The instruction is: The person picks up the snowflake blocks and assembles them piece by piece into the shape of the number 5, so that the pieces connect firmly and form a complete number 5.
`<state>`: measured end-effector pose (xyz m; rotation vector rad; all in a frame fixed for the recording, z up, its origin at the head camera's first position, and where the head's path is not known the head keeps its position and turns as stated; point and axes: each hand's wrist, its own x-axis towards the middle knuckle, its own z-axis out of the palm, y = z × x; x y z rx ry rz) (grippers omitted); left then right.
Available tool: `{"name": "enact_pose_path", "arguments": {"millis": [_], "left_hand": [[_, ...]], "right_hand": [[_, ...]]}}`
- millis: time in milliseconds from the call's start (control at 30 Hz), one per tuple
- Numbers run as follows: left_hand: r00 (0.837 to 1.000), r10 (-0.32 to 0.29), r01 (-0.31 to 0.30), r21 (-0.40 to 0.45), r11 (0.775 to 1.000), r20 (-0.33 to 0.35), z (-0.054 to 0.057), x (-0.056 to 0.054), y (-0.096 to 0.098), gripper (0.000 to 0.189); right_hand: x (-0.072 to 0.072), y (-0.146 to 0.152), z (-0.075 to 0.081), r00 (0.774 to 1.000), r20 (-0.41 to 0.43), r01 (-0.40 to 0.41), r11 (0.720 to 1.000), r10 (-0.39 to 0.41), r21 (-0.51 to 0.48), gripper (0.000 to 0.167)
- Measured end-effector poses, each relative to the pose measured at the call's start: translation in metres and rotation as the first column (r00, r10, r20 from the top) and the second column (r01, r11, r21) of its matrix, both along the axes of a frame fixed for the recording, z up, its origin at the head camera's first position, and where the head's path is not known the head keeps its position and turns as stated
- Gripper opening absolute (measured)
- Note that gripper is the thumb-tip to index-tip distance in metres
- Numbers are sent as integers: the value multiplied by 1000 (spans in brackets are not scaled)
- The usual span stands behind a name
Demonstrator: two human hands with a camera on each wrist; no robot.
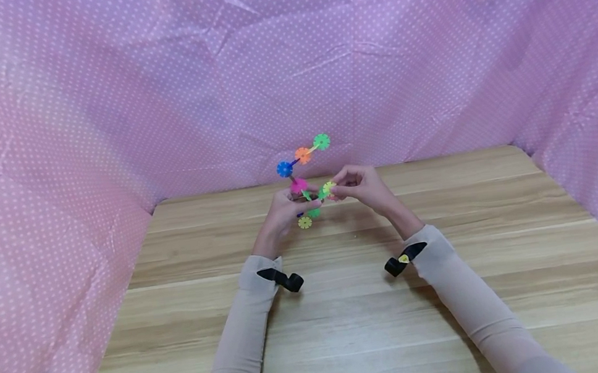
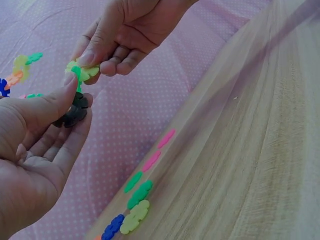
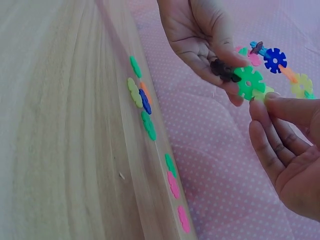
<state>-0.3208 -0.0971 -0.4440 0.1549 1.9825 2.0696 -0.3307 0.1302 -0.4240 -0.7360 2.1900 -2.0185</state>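
Both hands hold a chain of notched plastic building discs above the wooden table. My left hand pinches a black disc between thumb and fingers. Thumb and fingertips of my right hand grip a yellow disc, which meets the green disc joined to the black one. Behind the left hand the chain runs on through a pink disc, a blue disc and an orange disc. It ends in a green disc at the top. The fingers partly hide the middle of the chain.
Several loose discs lie near the far edge of the wooden table, among them a yellow disc, a blue disc and a pink disc. Pink dotted cloth hangs behind and along both sides.
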Motion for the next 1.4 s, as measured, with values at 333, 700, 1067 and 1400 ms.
{"name": "enact_pose_path", "arguments": {"millis": [333, 700, 1067, 1400], "left_hand": [[988, -126, 127, 6, 992, -90, -3, -1, 2, 39], [989, -142, 143, 21, 990, -31, 2, 2, -2, 36], [993, -108, 107, 5, 994, 54, 4, 2, -13, 42], [992, -118, 119, -29, 992, 38, 6, 2, -15, 41]], "right_hand": [[2, -3, 3, 1000, 2, 30, 1000, -30, 6, 19], [-2, 7, 9, 998, 49, -54, 989, 48, 139, 24], [-21, 28, 16, 990, 105, -132, 909, 98, 396, 31], [-48, 41, 4, 989, 71, -148, 858, 130, 492, 29]]}}
